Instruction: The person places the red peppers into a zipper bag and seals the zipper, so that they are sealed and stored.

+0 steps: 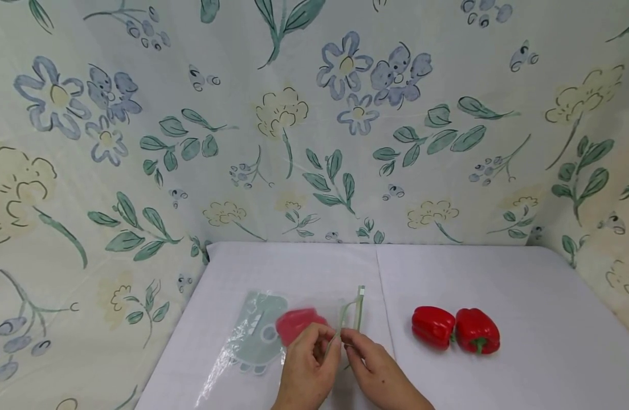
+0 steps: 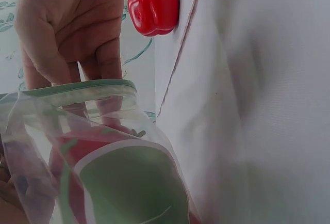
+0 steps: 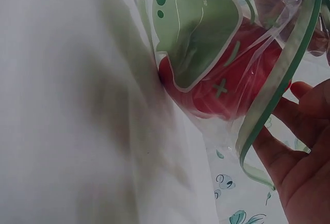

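With my left hand (image 1: 309, 364) and right hand (image 1: 380, 367) I pinch the clear bag (image 1: 258, 336) at its mouth, which runs toward twelve o'clock, the bagged pepper (image 1: 296, 323) at ten, the loose red peppers (image 1: 433, 327) at two, nearer my right.

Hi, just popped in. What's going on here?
A person is holding a clear bag by the green edges of its mouth, with the left hand and the right hand close together. One red pepper is already inside, and the mouth looks parted, not sealed. Two more peppers lie side by side outside the bag, on the white table, off to the person's right; neither hand touches them.
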Demonstrator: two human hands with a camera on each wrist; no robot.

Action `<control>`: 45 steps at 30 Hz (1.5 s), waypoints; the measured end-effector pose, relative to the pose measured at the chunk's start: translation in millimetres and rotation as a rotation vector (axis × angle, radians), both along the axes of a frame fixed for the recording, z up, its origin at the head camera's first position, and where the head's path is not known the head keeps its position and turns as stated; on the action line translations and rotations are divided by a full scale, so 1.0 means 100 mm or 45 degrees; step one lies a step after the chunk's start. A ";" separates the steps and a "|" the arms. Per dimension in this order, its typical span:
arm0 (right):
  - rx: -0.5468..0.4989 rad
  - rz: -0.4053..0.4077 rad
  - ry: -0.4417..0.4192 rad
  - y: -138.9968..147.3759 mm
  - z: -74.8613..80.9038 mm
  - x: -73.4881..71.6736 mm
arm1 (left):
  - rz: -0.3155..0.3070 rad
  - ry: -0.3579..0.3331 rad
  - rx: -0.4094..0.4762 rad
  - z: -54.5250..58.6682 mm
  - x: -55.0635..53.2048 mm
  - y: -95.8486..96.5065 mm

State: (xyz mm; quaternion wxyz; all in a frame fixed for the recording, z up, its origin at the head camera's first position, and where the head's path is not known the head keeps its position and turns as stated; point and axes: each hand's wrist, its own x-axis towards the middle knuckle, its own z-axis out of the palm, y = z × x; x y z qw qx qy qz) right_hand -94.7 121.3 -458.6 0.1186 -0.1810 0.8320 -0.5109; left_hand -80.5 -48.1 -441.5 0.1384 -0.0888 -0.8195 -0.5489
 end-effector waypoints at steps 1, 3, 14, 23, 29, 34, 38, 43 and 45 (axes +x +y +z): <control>0.011 0.017 -0.001 0.00 0.00 0.00 | 0.002 0.004 0.001 0.00 0.00 0.00; 0.026 0.054 0.000 0.01 0.00 0.00 | -0.002 0.012 0.008 0.01 0.00 0.00; 0.088 0.021 0.100 0.06 -0.02 0.05 | -0.029 -0.004 0.038 0.01 0.01 -0.01; 0.077 -0.433 0.061 0.27 0.06 0.07 | -0.015 -0.037 0.037 0.02 0.02 -0.02; 0.208 -0.769 -0.009 0.62 0.03 0.02 | -0.022 -0.068 0.044 0.01 0.02 -0.03; 0.286 -1.000 -0.059 0.93 -0.04 -0.01 | -0.006 -0.043 0.039 0.00 0.01 -0.04; 0.325 -1.132 -0.090 1.14 -0.09 -0.04 | 0.005 -0.034 0.027 0.00 0.00 -0.05; 0.427 -1.078 -0.158 1.33 -0.17 -0.07 | 0.017 -0.010 0.025 0.00 -0.01 -0.06; 0.449 -1.041 -0.169 1.37 -0.20 -0.07 | 0.021 -0.004 0.026 0.01 -0.01 -0.06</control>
